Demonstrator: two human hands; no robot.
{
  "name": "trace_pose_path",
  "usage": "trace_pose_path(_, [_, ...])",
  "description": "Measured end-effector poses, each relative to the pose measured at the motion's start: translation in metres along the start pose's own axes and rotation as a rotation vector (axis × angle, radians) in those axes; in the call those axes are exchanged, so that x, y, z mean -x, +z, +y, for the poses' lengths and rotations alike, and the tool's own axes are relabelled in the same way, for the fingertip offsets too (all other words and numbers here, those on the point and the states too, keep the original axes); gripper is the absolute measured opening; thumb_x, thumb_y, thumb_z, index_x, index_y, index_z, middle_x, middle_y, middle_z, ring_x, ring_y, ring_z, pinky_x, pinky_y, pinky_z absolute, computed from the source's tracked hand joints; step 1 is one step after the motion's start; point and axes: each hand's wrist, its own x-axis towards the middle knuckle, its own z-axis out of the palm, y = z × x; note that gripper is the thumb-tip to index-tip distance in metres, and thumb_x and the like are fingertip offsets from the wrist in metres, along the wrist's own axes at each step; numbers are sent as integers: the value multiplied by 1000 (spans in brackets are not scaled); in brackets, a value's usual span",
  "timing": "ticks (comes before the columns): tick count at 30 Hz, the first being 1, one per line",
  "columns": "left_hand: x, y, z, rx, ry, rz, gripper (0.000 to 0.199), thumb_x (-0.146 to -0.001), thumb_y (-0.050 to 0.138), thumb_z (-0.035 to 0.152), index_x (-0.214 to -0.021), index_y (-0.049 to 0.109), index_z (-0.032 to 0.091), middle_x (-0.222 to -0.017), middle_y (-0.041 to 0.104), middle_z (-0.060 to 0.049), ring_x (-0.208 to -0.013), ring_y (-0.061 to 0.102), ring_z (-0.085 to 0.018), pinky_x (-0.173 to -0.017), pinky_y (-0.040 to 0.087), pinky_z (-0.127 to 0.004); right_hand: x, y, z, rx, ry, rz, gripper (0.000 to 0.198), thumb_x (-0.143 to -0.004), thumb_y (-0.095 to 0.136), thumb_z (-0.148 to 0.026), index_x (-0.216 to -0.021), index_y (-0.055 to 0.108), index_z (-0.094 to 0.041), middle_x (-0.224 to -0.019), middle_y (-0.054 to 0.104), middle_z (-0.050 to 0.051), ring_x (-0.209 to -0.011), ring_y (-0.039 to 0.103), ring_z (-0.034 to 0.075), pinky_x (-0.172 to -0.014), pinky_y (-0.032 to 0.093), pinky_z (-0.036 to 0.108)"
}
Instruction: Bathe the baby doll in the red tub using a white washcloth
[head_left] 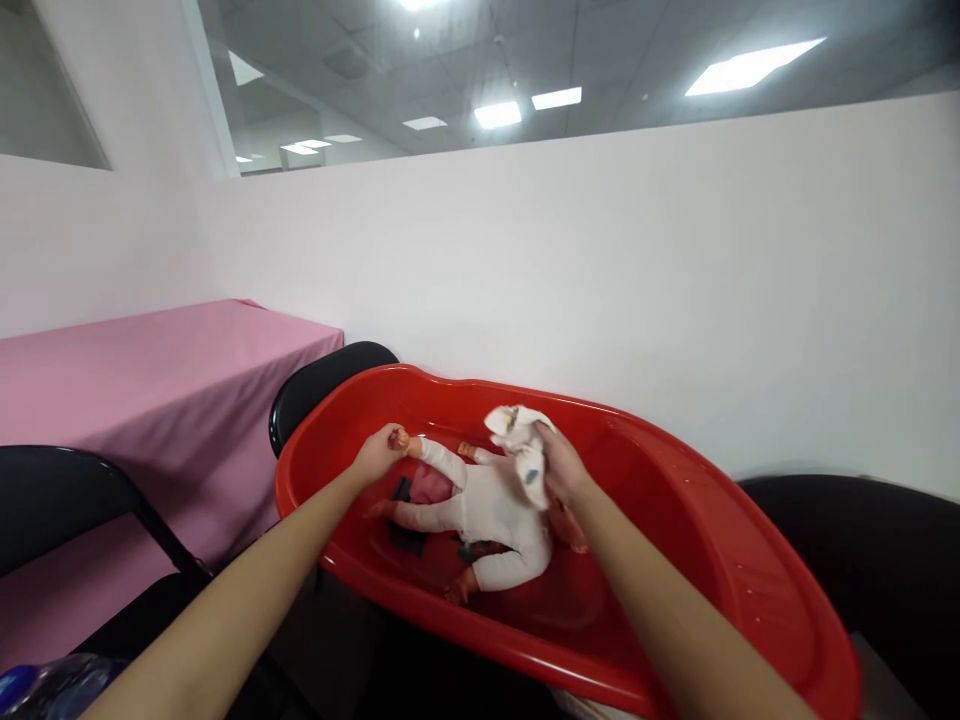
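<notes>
A doll [499, 510] with a white cloth body and bare hands and feet lies inside a red baby bathtub [480, 610]. Its reddish head [431, 484] is partly covered by the limbs. My left hand [379, 453] is closed around the end of one doll arm [444, 458], lifting it near the tub's left side. Over the other end of the body, my right hand [562, 462] grips a crumpled white cloth [531, 470] with small dark prints. The limbs overlap, so I cannot tell exactly how each one lies.
Behind the tub rises a white wall [600, 270] with a window above. A pink-covered table [165, 370] stands at left, with black chairs [60, 510] beside it. A blue-capped bottle [52, 685] is at lower left. Something round and black [885, 560] is at right.
</notes>
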Motion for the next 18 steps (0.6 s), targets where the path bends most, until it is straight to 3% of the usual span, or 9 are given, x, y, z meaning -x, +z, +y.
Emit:
trace_pose_path(2, [1, 5, 3, -19, 14, 20, 26, -85, 65, 33, -109, 61, 21, -113, 74, -5, -107, 68, -24, -97, 52, -36, -16, 50, 6, -354, 15, -23, 37, -94, 58, -52, -114, 67, -22, -107, 79, 10, -99, 76, 26, -83, 64, 39])
trace_pose_path(4, [1, 7, 3, -42, 48, 26, 27, -89, 62, 35, -113, 62, 21, -115, 74, -6, -109, 69, -25, -97, 52, -37, -32, 94, 18, -488, -32, 24, 36, -90, 66, -52, -112, 67, -24, -103, 79, 6, -101, 74, 24, -86, 63, 36])
trace_pose_path(6, [0, 7, -2, -76, 85, 22, 31, -89, 62, 33, -117, 63, 20, -118, 74, -8, -110, 69, -26, -97, 52, -37, -43, 127, 37, -328, -67, 29, 43, -86, 70, -57, -112, 68, -23, -103, 78, 6, -99, 74, 26, -87, 63, 38])
trace_pose_path(8, [1, 5, -9, -100, 108, 5, 34, -89, 62, 32, -122, 63, 20, -121, 74, -8, -110, 70, -25, -97, 52, -36, -47, 146, 62, -20, -139, 12, 50, -83, 75, -49, -123, 67, -21, -118, 75, 9, -113, 71, 27, -101, 57, 41])
trace_pose_path(12, [2, -4, -19, -231, 64, -65, 32, -89, 65, 34, -119, 64, 22, -112, 76, -6, -100, 71, -23, -86, 50, -33, -41, 148, 107, 387, -134, -151, 72, -84, 76, -42, -148, 52, -18, -150, 60, 16, -138, 58, 30, -121, 41, 47])
trace_pose_path(15, [1, -14, -16, -340, 58, -156, 31, -85, 70, 32, -114, 64, 22, -105, 76, -4, -95, 70, -22, -80, 48, -31, -38, 136, 119, 441, -116, -266, 77, -85, 77, -43, -152, 46, -19, -151, 59, 16, -134, 61, 28, -115, 46, 45])
trace_pose_path(18, [-2, -27, -9, -553, 110, -245, 30, -87, 69, 37, -114, 62, 24, -104, 76, -4, -93, 71, -24, -76, 45, -31, -39, 130, 114, 493, -123, -244, 83, -79, 85, -36, -151, 46, -19, -148, 60, 14, -127, 64, 24, -107, 51, 38])
